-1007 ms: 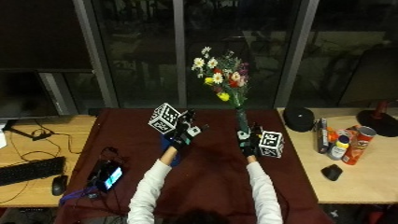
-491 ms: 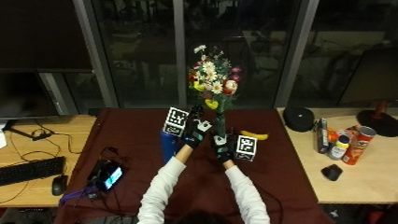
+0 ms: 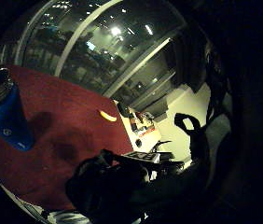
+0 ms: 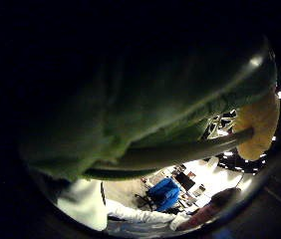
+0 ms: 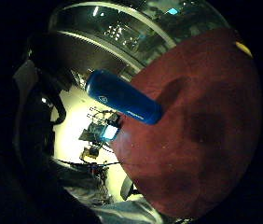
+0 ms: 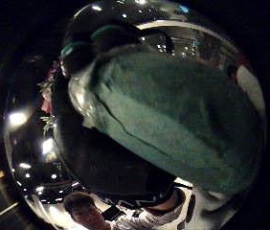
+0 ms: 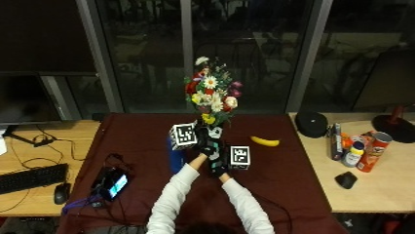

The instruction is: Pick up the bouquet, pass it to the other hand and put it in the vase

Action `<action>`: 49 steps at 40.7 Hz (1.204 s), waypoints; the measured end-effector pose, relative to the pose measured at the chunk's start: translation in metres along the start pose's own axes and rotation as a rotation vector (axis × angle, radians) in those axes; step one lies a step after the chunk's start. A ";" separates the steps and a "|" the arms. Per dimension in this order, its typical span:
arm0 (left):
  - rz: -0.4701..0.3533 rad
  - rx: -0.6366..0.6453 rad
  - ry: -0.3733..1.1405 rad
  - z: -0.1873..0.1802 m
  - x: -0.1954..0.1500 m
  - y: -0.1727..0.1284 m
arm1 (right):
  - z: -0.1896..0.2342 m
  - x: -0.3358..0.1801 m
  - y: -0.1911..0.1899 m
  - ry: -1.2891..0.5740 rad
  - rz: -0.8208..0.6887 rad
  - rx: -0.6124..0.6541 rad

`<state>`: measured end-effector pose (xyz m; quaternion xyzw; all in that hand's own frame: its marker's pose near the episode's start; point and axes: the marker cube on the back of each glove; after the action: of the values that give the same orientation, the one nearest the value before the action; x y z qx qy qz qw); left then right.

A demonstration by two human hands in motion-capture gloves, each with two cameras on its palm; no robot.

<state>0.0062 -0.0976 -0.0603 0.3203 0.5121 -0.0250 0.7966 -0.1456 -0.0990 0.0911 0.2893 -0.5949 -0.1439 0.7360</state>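
Both hands meet at the stems of the bouquet, held upright above the middle of the surface, which is draped in a dark red cloth. Left hand sits higher on the stems with the right hand directly below it, the two touching; each has its fingers curled around the green stems, which crowd both thumb-side palm views. Flowers of white, red, yellow and pink rise in front of the dark windows. A blue vase stands on the cloth just beside the left forearm, partly hidden by it. A banana lies on the cloth to the right, well apart from the hands.
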 end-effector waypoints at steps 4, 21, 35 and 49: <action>0.029 0.068 -0.091 0.023 0.022 0.003 | 0.021 -0.015 0.008 -0.068 -0.071 -0.098; 0.064 0.135 -0.080 -0.022 0.062 -0.045 | -0.039 -0.021 -0.013 0.101 0.111 -0.317; 0.310 0.222 0.138 -0.087 0.109 -0.118 | -0.105 -0.038 -0.046 0.159 0.114 -0.232; 0.061 0.295 -0.106 -0.111 0.047 -0.149 | -0.122 -0.058 -0.039 0.184 0.144 -0.206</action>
<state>-0.1154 -0.1429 -0.2018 0.4475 0.4500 -0.0925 0.7673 -0.0383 -0.0670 0.0067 0.1808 -0.5265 -0.1237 0.8215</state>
